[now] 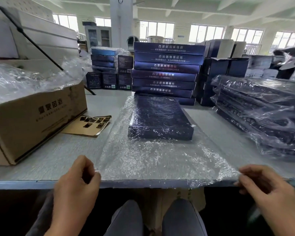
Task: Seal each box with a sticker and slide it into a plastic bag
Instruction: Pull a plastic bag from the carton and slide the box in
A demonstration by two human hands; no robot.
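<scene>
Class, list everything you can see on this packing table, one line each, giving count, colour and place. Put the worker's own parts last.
bagged box: one, dark blue, table centre, inside the plastic bag
plastic bag: one, clear, table centre, open end at the near edge
stacked boxes: about seven, dark blue, behind the bagged box
bagged pile: several, count unclear, dark boxes in clear plastic, right side
carton: one, brown, left side, clear plastic heaped in it
sticker sheet: one, brown with dark stickers, beside the carton
table: one, grey, under everything
left hand: one, pinches the bag's near left corner
right hand: one, pinches the bag's near right corner
</scene>
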